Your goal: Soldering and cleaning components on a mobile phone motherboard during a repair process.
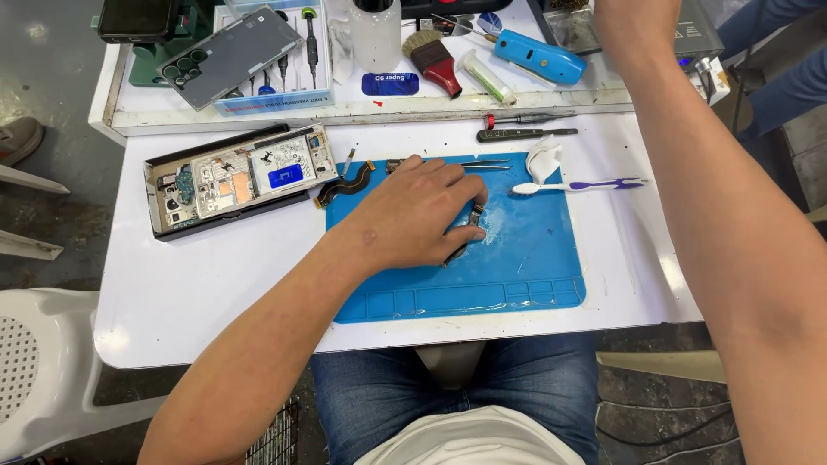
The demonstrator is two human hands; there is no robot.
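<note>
Disassembly looks well advanced, judging by the layout: the opened phone (237, 178) lies in the upper left of the white tabletop (189, 284) with its inner boards bare, and its grey back cover (231, 54) sits apart on the raised shelf above. A flat ribbon cable (345, 183) has been laid out just left of the blue work mat (534, 241).

The left hand (422, 215) rests palm down at mid frame on the mat, fingers curled narrowly and pinning a small dark strip-like part (466, 237) against it. The part lies near the mat's centre, beside a pale wet or whitish smear, so cleaning seems to be the stage in hand; refitting appears still to come. Its long axis runs diagonally, from lower left to upper right, the upper end tucked under the fingertips.

The right hand (633, 26) is raised to the top edge of the frame and cut off there; whether it grips anything cannot be told. A white toothbrush (575, 185) with a purple handle lies right of the left hand, tweezers (482, 164) just above it.
</note>
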